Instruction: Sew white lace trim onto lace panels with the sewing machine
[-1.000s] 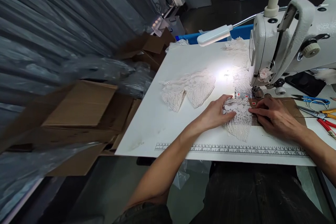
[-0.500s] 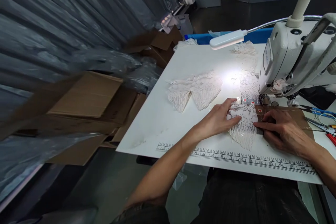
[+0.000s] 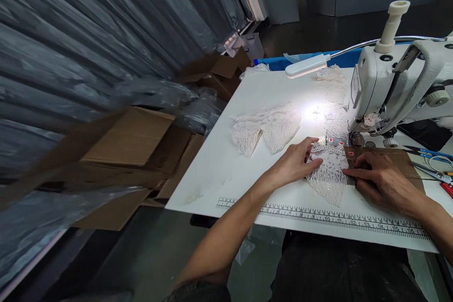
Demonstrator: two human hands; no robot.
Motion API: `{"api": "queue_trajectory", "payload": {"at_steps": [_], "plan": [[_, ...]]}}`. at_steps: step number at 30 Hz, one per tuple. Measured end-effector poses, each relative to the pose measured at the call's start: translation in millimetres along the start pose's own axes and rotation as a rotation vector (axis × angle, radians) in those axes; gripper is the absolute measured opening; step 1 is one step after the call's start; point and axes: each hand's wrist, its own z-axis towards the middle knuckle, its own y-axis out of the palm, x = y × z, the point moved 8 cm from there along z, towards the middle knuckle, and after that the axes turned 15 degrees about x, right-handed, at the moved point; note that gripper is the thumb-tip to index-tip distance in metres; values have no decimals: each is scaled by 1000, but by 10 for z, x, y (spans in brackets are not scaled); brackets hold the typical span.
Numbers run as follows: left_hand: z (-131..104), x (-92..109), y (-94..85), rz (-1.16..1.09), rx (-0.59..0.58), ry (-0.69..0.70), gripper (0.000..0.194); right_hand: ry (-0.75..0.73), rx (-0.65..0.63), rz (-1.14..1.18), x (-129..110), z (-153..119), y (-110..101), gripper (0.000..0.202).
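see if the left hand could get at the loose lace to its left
Probably yes: the loose lace lies near the left hand with only bare tabletop between, though that hand is on another lace piece.

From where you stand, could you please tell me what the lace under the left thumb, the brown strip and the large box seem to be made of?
Lace: matte textile, cotton or synthetic unclear; openwork floral pattern.
Brown strip: dull, fairly smooth sheet, perhaps card or imitation leather; it lies flat.
Large box: matte cardboard, apparently, judging by its brown, creased flaps.
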Motion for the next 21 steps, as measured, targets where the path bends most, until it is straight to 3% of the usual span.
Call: {"api": "queue_trajectory", "payload": {"at_steps": [3, 6, 9, 11, 15, 21], "plan": [[31, 47, -67, 71, 128, 127, 44, 8, -6, 0, 4, 2, 2, 36], [27, 266, -61, 242, 293, 457, 29, 13, -14, 0, 8, 4, 6, 36], [-72, 502, 250, 368, 154, 856, 27, 16, -18, -7, 17, 2, 12, 35], [-114, 553, 422, 447, 62, 997, 30, 18, -16, -10, 22, -1, 17, 36], [-100, 511, 546, 611, 24, 1030, 39, 5, -15, 3, 5, -10, 24, 37], [-113, 499, 557, 656, 23, 1002, 41, -25, 9, -52, -13, -9, 20, 35]]}}
